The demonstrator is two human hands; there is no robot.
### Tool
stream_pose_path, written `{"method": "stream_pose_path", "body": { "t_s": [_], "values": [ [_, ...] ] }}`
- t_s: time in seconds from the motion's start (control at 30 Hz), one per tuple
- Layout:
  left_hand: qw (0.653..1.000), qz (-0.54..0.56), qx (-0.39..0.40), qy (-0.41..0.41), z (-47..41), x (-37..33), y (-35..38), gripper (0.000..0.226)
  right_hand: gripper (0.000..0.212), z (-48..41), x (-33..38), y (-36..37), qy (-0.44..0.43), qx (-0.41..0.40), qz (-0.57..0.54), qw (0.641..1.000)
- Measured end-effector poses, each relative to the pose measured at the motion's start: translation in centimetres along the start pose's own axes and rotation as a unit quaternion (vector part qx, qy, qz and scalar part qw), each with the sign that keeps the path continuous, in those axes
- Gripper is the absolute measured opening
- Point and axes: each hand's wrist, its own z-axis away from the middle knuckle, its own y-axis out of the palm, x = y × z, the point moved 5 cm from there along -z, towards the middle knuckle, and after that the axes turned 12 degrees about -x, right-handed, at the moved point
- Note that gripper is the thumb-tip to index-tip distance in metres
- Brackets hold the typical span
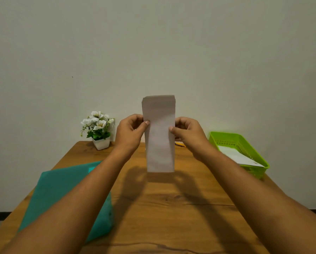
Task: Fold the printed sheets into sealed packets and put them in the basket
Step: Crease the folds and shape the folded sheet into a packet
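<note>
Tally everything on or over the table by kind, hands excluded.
green basket: 1
papers: 2, the folded packet held up and a white sheet lying in that basket
teal flat item: 1
potted flowers: 1
yellow pen or pencil: 1, mostly hidden
Total: 6

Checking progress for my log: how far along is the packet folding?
Done: one white paper lies in the green basket. In hand: left hand and right hand pinch a folded sheet upright above the table. Left: finishing its seal, if unsealed, and placing it in the basket.
</note>
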Motion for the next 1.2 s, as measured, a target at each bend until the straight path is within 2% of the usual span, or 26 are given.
{"method": "stream_pose_path", "body": {
  "t_s": [0.13, 0.27, 0.37, 0.5, 0.63, 0.7, 0.77, 0.87, 0.93, 1.03, 1.1, 1.2],
  "values": [
    [0.999, 0.03, 0.003, 0.028, -1.8, -3.8, 0.3, 0.012, 0.02, -1.3, 3.5, -0.6, -0.04, -0.015, -0.029, 0.999],
    [0.997, 0.045, 0.004, 0.06, -2.5, -6.0, 0.6, 0.013, 0.015, -1.9, 5.6, -1.3, -0.071, -0.034, -0.048, 0.996],
    [0.999, 0.048, 0.008, 0.02, -0.9, -3.3, 0.9, 0.011, 0.013, -0.8, 2.1, -0.8, -0.034, -0.039, -0.052, 0.997],
    [0.998, 0.0, 0.026, -0.063, 4.2, 2.9, 0.5, 0.009, 0.014, 2.8, -5.6, 0.3, 0.047, -0.022, 0.013, 0.999],
    [0.997, -0.005, 0.026, -0.067, 4.9, 4.1, 0.1, 0.022, 0.009, 3.1, -6.3, 0.1, 0.051, -0.036, 0.02, 0.998],
    [0.999, 0.005, 0.021, -0.043, 3.7, 3.0, 0.1, 0.037, 0.019, 2.0, -4.7, -0.2, 0.019, -0.055, 0.015, 0.998],
    [1.0, -0.009, 0.012, 0.001, 2.5, 1.3, 0.1, 0.049, 0.038, 1.2, -2.7, -0.6, -0.026, -0.073, 0.027, 0.997],
    [0.996, -0.046, 0.016, 0.075, 1.3, -1.1, 0.3, 0.047, 0.056, 0.8, 0.5, -0.8, -0.104, -0.081, 0.061, 0.989],
    [0.992, -0.065, 0.022, 0.109, 0.9, -2.1, 0.5, 0.035, 0.047, 0.6, 1.9, -0.5, -0.153, -0.073, 0.094, 0.981],
    [0.986, -0.095, 0.026, 0.138, 1.0, -2.7, 0.5, 0.02, 0.019, 0.5, 2.6, 0.0, -0.199, -0.06, 0.151, 0.967],
    [0.983, -0.106, 0.027, 0.147, 1.1, -2.8, 0.4, 0.015, 0.009, 0.5, 2.5, 0.1, -0.187, -0.049, 0.149, 0.97],
    [0.981, -0.119, 0.035, 0.149, 1.2, -2.6, 0.4, 0.013, 0.005, 0.7, 2.4, 0.4, -0.174, -0.028, 0.135, 0.975]
  ]
}}
